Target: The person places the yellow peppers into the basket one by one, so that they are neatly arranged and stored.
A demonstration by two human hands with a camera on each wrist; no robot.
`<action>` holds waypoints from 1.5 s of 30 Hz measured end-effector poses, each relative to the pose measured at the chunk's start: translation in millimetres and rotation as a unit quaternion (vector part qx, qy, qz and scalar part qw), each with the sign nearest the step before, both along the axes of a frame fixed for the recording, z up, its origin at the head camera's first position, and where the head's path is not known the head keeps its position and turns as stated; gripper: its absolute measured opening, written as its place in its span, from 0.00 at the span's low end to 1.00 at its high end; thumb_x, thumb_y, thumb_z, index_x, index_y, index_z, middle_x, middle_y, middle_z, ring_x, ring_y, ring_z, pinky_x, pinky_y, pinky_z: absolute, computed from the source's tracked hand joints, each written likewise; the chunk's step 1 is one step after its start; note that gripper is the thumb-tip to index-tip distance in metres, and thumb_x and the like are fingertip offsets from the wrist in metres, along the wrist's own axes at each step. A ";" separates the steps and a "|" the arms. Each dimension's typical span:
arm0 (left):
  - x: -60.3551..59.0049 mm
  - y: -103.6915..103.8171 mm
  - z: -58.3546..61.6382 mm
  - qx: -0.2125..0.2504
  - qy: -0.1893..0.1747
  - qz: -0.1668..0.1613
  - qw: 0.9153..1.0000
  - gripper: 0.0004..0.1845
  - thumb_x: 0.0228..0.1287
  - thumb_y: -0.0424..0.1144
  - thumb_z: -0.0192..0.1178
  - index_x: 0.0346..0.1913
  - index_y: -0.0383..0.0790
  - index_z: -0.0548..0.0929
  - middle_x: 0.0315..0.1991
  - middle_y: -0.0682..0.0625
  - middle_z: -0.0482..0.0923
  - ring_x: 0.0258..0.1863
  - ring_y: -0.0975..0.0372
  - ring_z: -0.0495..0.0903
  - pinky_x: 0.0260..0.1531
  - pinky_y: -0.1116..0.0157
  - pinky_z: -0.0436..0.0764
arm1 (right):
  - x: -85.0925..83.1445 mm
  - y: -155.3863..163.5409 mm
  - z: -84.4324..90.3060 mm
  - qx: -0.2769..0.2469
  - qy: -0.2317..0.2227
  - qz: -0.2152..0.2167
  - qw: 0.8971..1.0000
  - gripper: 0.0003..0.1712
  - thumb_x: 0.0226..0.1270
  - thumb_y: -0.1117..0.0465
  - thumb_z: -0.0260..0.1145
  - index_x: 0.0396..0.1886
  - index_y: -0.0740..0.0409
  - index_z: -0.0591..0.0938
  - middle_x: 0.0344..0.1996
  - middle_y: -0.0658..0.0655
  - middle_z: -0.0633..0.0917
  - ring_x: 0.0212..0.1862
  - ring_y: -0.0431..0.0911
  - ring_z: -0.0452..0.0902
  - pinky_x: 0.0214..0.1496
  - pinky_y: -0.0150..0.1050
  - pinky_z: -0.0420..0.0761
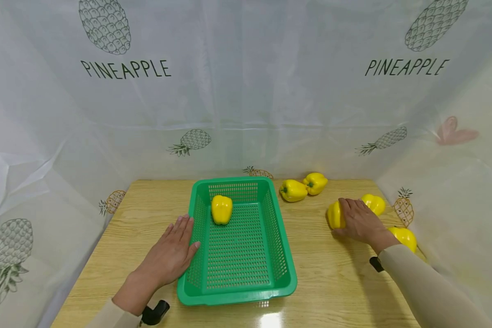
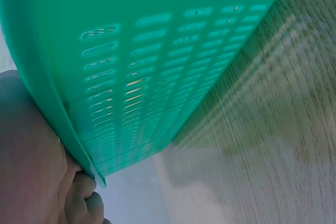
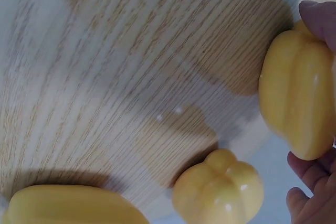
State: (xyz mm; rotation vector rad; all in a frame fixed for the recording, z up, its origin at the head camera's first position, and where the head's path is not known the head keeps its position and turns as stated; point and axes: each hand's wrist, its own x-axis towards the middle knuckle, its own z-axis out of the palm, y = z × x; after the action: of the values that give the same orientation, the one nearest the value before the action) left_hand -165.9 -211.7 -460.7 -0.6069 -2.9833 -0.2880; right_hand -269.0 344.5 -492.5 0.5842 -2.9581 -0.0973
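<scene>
A green perforated plastic basket (image 1: 238,257) stands on the wooden table, with one yellow bell pepper (image 1: 222,210) lying inside near its far left corner. My left hand (image 1: 166,257) rests along the basket's left rim, fingers straight. Over to the right, my right hand (image 1: 358,223) grips another yellow bell pepper (image 1: 334,215) from above. In the right wrist view, the thumb and fingers (image 3: 310,170) reach round opposite ends of this pepper (image 3: 296,93). Two more yellow peppers lie close by: one pepper (image 1: 375,203) just beyond the right hand, the other pepper (image 1: 406,237) beside the right wrist.
Behind the basket's right side, a pair of yellow peppers (image 1: 294,190) sits together at the table's back. White sheeting (image 1: 246,91) printed with pineapples rises along the back and both sides. Wooden tabletop (image 1: 311,259) lies between the basket and the right arm.
</scene>
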 end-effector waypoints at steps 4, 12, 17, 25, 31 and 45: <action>-0.1 -0.1 -0.4 0.001 -0.002 -0.001 1.000 0.36 0.85 0.47 0.51 0.80 0.22 0.58 0.82 0.28 0.55 0.82 0.38 0.56 0.79 0.39 0.60 | -0.1 -0.1 -0.7 0.004 0.004 0.007 1.000 0.59 0.57 0.39 0.81 0.71 0.73 0.63 0.59 0.76 0.79 0.64 0.71 0.73 0.73 0.67 0.70; 0.3 -0.1 -0.8 0.005 -0.002 -0.001 1.000 0.36 0.85 0.47 0.51 0.80 0.22 0.58 0.82 0.28 0.55 0.82 0.38 0.55 0.79 0.39 0.60 | -0.6 1.6 -2.4 -0.009 -0.018 0.001 1.000 0.62 0.58 0.40 0.81 0.76 0.73 0.59 0.62 0.77 0.78 0.66 0.73 0.73 0.73 0.69 0.70; 0.2 0.3 -0.9 0.005 0.000 -0.001 1.000 0.36 0.85 0.47 0.51 0.80 0.22 0.58 0.82 0.28 0.55 0.82 0.38 0.56 0.79 0.39 0.60 | -0.3 2.5 -3.1 -0.009 -0.015 0.004 1.000 0.61 0.57 0.40 0.82 0.74 0.72 0.60 0.62 0.77 0.78 0.66 0.72 0.73 0.73 0.69 0.70; -0.4 0.9 -0.2 0.005 -0.002 0.000 1.000 0.37 0.85 0.48 0.51 0.80 0.23 0.58 0.82 0.29 0.55 0.82 0.38 0.55 0.79 0.39 0.60 | 1.5 1.5 -3.0 -0.004 -0.014 0.004 1.000 0.61 0.57 0.40 0.81 0.73 0.73 0.60 0.61 0.77 0.77 0.66 0.72 0.73 0.72 0.69 0.71; 0.0 0.8 -0.5 0.005 -0.002 0.001 1.000 0.37 0.85 0.47 0.51 0.80 0.22 0.58 0.82 0.29 0.55 0.82 0.38 0.56 0.79 0.39 0.60 | 1.9 2.2 -4.1 -0.002 -0.016 0.002 1.000 0.60 0.57 0.42 0.81 0.73 0.73 0.60 0.61 0.76 0.77 0.65 0.71 0.73 0.70 0.70 0.73; 1.1 0.9 -0.4 0.008 0.001 0.000 1.000 0.37 0.85 0.47 0.52 0.80 0.22 0.58 0.81 0.29 0.56 0.82 0.38 0.56 0.79 0.38 0.61 | -2.0 -1.4 -1.1 0.022 0.076 -0.008 0.997 0.60 0.50 0.40 0.85 0.68 0.72 0.63 0.55 0.74 0.79 0.57 0.70 0.76 0.56 0.69 0.79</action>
State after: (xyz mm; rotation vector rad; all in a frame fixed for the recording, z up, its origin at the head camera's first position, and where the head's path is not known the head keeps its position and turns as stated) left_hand -164.8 -210.8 -461.1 -0.6050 -2.9772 -0.3102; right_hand -271.0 343.1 -493.6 0.5326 -2.8198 -0.1984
